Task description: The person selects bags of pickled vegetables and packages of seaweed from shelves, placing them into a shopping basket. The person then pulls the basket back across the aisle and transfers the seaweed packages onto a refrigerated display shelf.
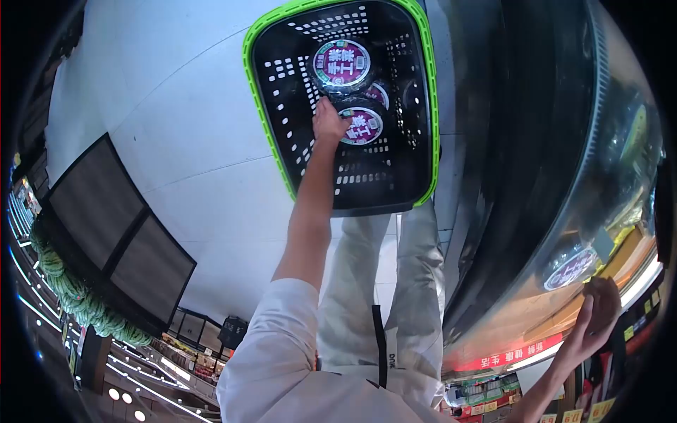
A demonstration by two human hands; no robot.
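Observation:
Inside a black basket with a green rim (433, 106) lie several round packages with purple labels. My left hand (328, 123) reaches into the basket, its fingers closed at the edge of the lower package (362, 127). Above it is another package (341, 63), and a third (377, 94) shows partly between them. At the lower right my right hand (599, 310) is raised beside the display case, its fingers bent near a similar round package (570, 268); whether it holds anything is hard to make out.
A long dark display case (522, 183) curves down the right side. Pale floor tiles (197, 106) spread at the left. A dark-panelled stand (116, 225) with green produce (88, 299) is at the left. Shelves with price tags (486, 407) stand at the bottom right.

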